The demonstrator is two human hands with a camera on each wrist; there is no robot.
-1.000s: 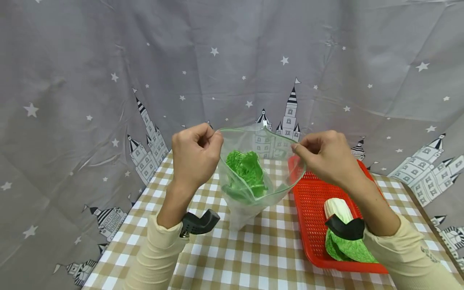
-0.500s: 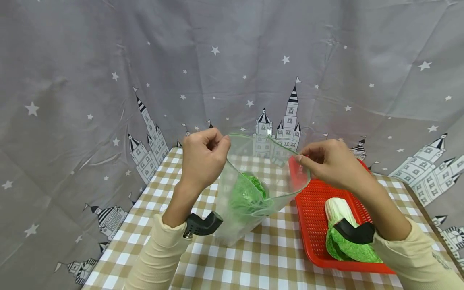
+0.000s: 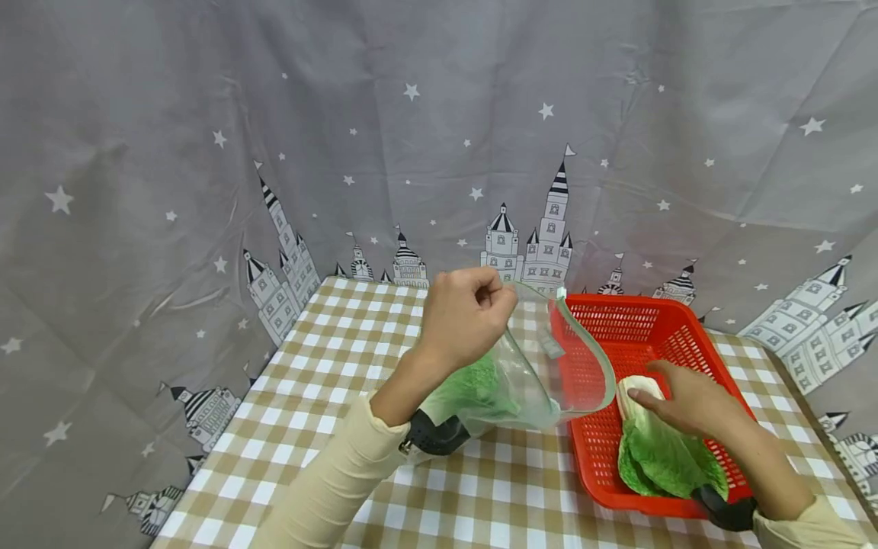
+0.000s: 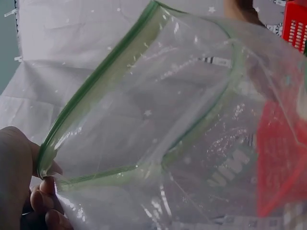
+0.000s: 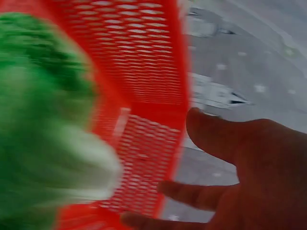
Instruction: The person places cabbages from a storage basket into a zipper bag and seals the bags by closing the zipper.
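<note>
My left hand [image 3: 469,316] pinches the rim of a clear zip bag [image 3: 524,374] with a green seal strip, and the bag's mouth gapes toward the right. Through its film shows a green leafy cabbage [image 3: 473,389], partly behind my left wrist. In the left wrist view, thumb and fingers nip one corner of the green seal [image 4: 91,91]. My right hand [image 3: 700,400] hovers with spread fingers over a second cabbage [image 3: 658,442], white at its base and green at the leaves. That cabbage lies in a red basket [image 3: 693,343]. The right wrist view is blurred there, with the hand apart from the cabbage [image 5: 53,134].
A brown-and-white checked cloth [image 3: 329,358] covers the table. Behind it hangs a grey curtain [image 3: 384,152] printed with stars and castles. The basket's raised walls stand around the second cabbage, right of the bag.
My right hand has let go of the bag's rim and moved right and down over the basket. My left hand has shifted right and lower with the bag, whose cabbage has sunk deeper inside.
</note>
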